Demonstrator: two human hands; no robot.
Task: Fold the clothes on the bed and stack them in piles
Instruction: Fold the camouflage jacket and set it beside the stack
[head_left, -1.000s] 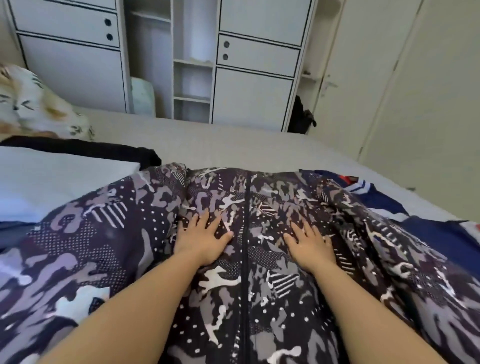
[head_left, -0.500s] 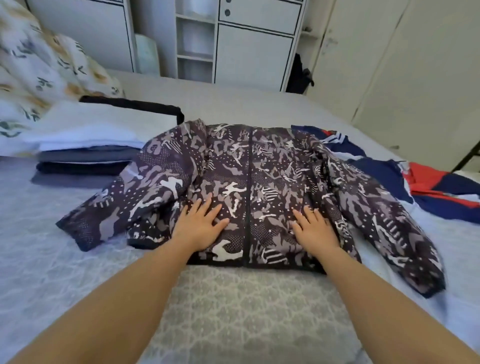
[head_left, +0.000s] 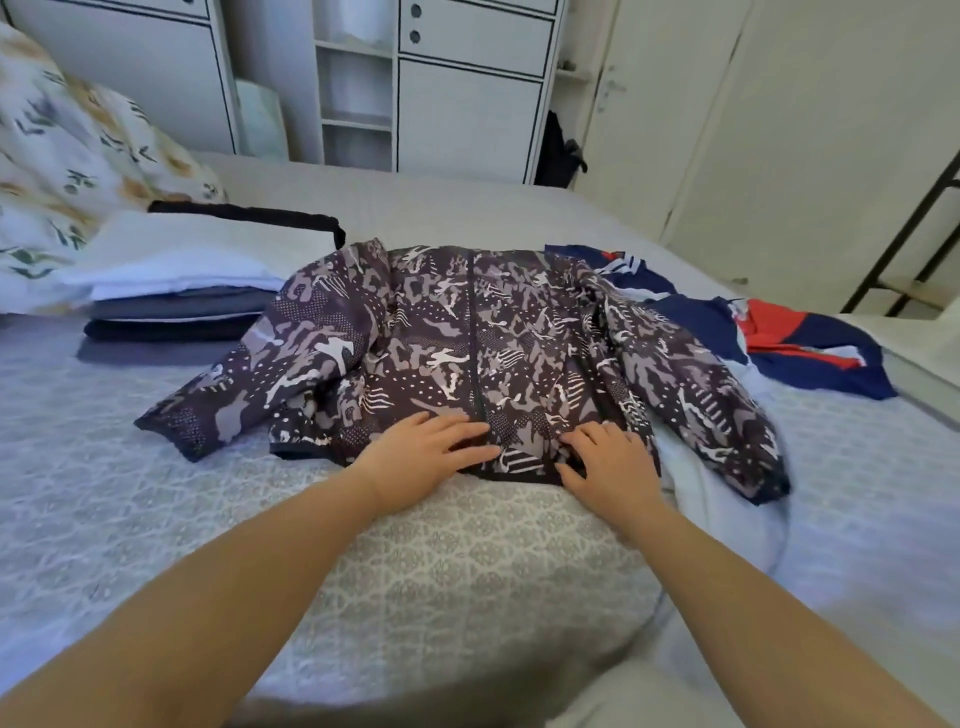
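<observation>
A dark patterned zip jacket (head_left: 467, 338) lies spread front-up on the bed (head_left: 467, 571), both sleeves flung outward. My left hand (head_left: 426, 457) rests flat on its bottom hem just left of the zip. On the hem right of the zip sits my right hand (head_left: 608, 462), fingers slightly bent against the fabric. A pile of folded clothes (head_left: 176, 291), white on top of grey and dark pieces, stands at the left. A navy, red and white garment (head_left: 789, 343) lies unfolded to the right, partly under the jacket's sleeve.
A floral pillow (head_left: 67, 171) leans at the far left behind the pile. White cupboards and shelves (head_left: 441, 88) stand beyond the bed. A black metal frame (head_left: 909, 234) is at the right edge. A pale cloth (head_left: 727, 519) lies beside my right forearm.
My view has pulled back from the jacket. Both hands slid down the jacket front toward the bottom hem and closer to the zip.
</observation>
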